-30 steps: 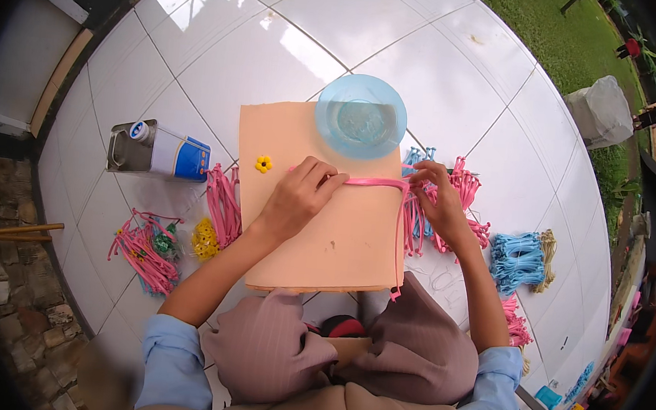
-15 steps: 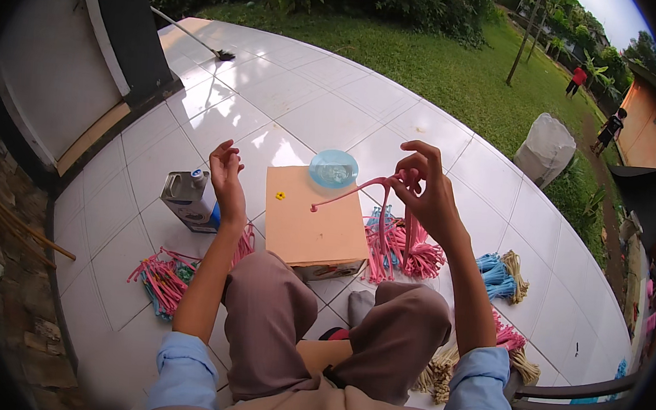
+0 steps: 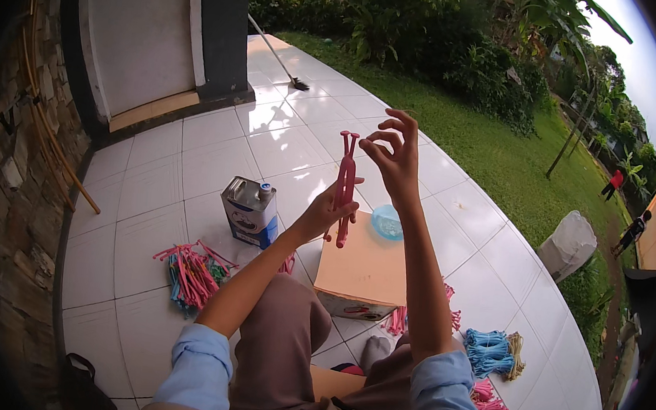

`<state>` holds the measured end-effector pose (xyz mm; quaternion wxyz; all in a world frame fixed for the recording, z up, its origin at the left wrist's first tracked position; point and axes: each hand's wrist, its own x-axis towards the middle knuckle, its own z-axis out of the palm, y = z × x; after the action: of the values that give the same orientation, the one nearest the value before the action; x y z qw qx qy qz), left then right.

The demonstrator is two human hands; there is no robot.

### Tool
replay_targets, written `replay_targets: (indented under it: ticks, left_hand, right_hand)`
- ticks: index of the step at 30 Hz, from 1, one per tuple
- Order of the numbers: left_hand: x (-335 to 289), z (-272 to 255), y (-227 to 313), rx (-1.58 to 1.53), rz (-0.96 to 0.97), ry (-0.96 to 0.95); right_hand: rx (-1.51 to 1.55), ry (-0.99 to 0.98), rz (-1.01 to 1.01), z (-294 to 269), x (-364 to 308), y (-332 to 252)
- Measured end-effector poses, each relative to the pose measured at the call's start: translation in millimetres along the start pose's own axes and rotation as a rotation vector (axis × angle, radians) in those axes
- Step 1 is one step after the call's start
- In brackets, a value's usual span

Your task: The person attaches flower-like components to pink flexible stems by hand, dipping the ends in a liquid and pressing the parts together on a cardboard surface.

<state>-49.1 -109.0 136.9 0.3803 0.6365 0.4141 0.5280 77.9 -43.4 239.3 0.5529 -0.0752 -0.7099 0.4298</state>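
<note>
Upright in my left hand [image 3: 326, 212] is a pink flip-flop strap [image 3: 345, 179], its two thin knobbed ends pointing up. The fingers of that hand are closed around its lower half. My right hand [image 3: 395, 152] is raised beside the knobbed ends, thumb and forefinger pinched together; what they hold, if anything, is too small to make out. Below the hands is a box with a flat tan cardboard top [image 3: 373, 274]. A translucent blue bowl [image 3: 388, 224] sits at its far edge. A bit of yellow shows next to my left hand, mostly hidden.
A metal can [image 3: 250, 214] stands left of the box. Bundles of pink straps [image 3: 193, 275] lie at left; blue bundles [image 3: 488, 352] and more pink ones [image 3: 490, 403] lie at right. A broom [image 3: 295, 81] rests on the tiles. Two people are far off on the right.
The pink strap has gone from my right hand into my left and now stands upright. Both hands have come close together. The view has swung, showing more of the door and wall.
</note>
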Motion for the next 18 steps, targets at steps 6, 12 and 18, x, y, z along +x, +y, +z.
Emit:
replay_targets:
  ticks: [6,12,18]
  left_hand:
    - [-89,-72,-146,0.08,-0.476,0.469]
    - [-190,-56,-288,0.172,-0.763,0.6]
    - [-164,-39,-328,0.352,-0.651,0.662]
  right_hand:
    - [0.125,-0.001,0.526,110,-129,135]
    - [0.063,0.157,0.979,173,-283,245]
    - [-0.05,0.161,1.113,163,-293,308]
